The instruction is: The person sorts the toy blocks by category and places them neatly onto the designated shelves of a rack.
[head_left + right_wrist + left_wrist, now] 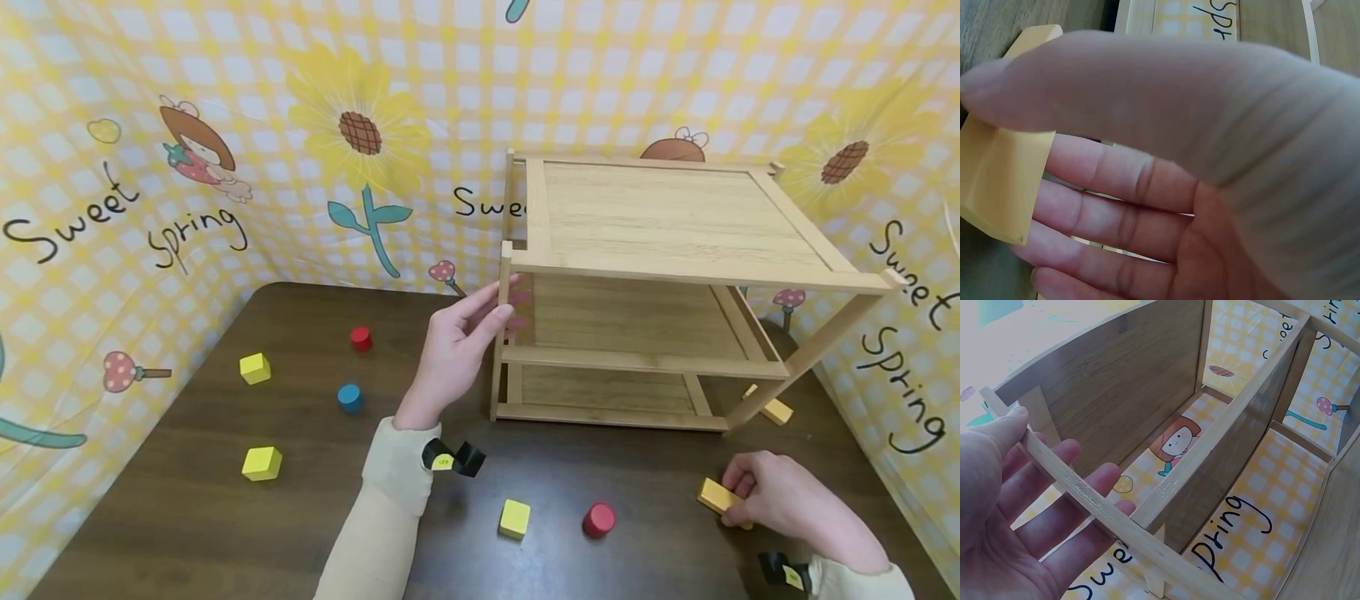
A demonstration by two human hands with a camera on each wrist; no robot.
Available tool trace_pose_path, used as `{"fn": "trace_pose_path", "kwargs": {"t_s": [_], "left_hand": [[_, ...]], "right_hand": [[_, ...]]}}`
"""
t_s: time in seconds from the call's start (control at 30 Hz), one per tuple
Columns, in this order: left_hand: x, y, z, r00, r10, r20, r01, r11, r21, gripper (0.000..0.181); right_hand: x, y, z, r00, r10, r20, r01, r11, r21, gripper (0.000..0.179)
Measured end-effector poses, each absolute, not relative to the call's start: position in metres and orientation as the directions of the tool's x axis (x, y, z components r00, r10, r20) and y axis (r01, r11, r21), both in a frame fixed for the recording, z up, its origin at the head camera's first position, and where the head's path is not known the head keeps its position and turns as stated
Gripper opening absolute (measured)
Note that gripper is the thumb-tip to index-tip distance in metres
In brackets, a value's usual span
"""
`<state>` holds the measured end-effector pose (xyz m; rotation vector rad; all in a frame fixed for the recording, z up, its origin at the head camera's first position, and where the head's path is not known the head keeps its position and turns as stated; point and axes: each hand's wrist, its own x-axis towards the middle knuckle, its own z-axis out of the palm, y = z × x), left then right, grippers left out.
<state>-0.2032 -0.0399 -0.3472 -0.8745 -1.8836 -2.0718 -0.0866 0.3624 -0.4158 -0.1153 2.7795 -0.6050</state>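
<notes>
A three-tier wooden shelf rack [675,221] stands on the dark table. My left hand [459,337] holds its front left post, thumb on the near side and fingers behind; the left wrist view shows the thumb [1007,428] on the narrow post [1079,487]. Right of the rack's front, my right hand [780,496] pinches an orange-yellow rectangular block [715,495] low over the table. In the right wrist view the thumb lies across the block [1007,181], with fingertips against its other side.
Another long orange-yellow block [776,411] lies by the rack's right leg. In front are a yellow cube [514,519] and a red cylinder [599,520]. On the left are a blue cylinder [349,398], a smaller red cylinder [362,339] and two yellow cubes [256,368]. Patterned cloth surrounds the table.
</notes>
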Motion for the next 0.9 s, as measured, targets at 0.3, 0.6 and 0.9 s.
{"fn": "trace_pose_path", "kwargs": {"t_s": [0.3,0.6,0.9], "left_hand": [[-0.202,-0.040,-0.347,-0.796,0.230,0.560,0.537,-0.159,0.829,0.039],[-0.203,-0.037,-0.346,-0.794,0.214,0.569,0.539,-0.187,0.822,0.037],[-0.200,-0.036,-0.346,-0.804,0.142,0.577,0.571,-0.084,0.816,0.034]], "right_hand": [[-0.093,0.358,-0.408,-0.961,-0.167,-0.219,-0.063,0.907,-0.417,0.028],[-0.097,0.347,-0.401,-0.973,-0.226,-0.052,-0.186,0.893,-0.411,0.029],[-0.098,0.330,-0.395,-0.950,-0.294,0.103,-0.310,0.861,-0.403,0.033]]}}
